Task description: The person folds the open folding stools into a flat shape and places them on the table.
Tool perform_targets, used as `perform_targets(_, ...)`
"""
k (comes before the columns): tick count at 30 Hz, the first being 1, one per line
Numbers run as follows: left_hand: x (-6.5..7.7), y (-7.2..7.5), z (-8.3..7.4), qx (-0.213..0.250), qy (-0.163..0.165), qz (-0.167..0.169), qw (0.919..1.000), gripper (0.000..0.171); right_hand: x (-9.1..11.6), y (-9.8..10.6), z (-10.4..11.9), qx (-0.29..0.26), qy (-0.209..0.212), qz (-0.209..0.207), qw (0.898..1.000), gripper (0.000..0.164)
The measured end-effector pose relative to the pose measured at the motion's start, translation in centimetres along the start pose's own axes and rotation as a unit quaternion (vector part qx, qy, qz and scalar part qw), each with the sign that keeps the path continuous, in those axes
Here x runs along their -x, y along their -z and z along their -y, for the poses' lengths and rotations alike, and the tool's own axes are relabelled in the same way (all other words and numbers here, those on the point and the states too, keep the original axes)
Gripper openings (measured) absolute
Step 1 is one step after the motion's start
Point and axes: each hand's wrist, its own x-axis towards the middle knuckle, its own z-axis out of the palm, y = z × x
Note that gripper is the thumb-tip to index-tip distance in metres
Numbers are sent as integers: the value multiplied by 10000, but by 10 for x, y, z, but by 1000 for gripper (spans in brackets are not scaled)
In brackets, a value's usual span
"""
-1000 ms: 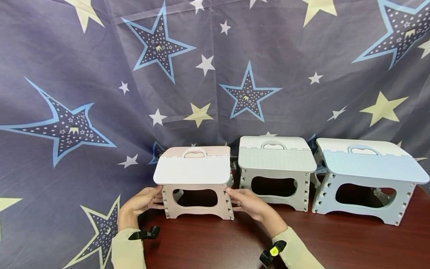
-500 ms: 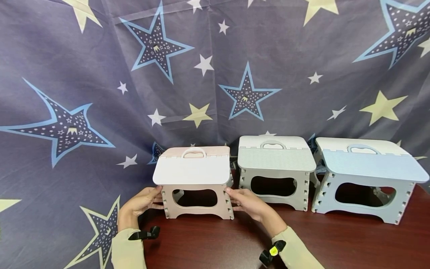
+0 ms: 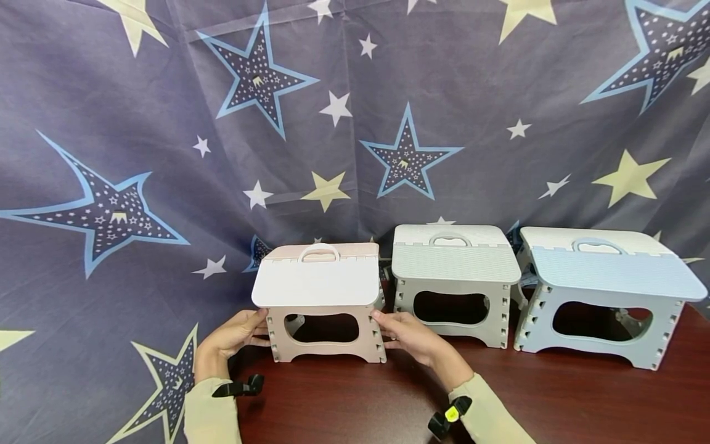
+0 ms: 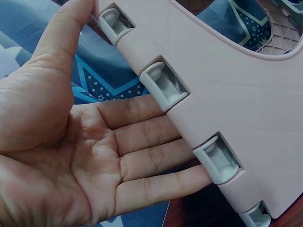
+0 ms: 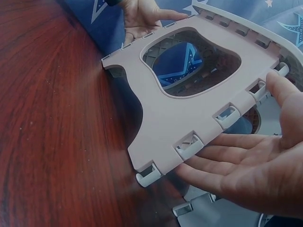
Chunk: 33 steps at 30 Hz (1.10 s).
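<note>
1. As the left wrist view shows, the left hand [image 4: 85,156] has its palm bared and fingers straight, reaching the side edge of the pink stool [image 4: 255,109]; it seems to touch rather than grasp.
2. In the right wrist view, the right hand [image 5: 241,165] likewise has extended fingers, passing behind the opposite edge, its thumb against the front near an upper hinge.
3. Only the head view takes in both pale sleeves [image 3: 212,410].
4. Between the hands, the pink stool stands upright on the bench [image 3: 344,407]; its raised handle [image 3: 318,247] appears only from the head, its pale hinge clips [image 4: 163,87] most closely from the left wrist.
5. The head view lays out the grey-green stool [image 3: 457,262] beside it, the blue stool [image 3: 616,271] farther right, and starry cloth [image 3: 310,142] behind.
</note>
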Motion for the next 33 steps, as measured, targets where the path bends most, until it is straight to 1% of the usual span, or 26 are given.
perform_targets(4, 0, 0, 0, 23, -21, 20, 10000, 53, 1, 0, 1, 4, -4, 10, 10000, 63)
perform_targets(10, 1, 0, -1, 24, -87, 90, 9999, 53, 0, 0, 1, 18, -4, 33, 10000, 64)
perform_targets(21, 0, 1, 1, -14, -71, 134, 9999, 55, 0, 1, 0, 63, 15, 77, 9999, 65)
perform_targets(33, 1, 0, -1, 94, -73, 198, 9997, 48, 1, 0, 1, 118, 23, 164, 9998, 66)
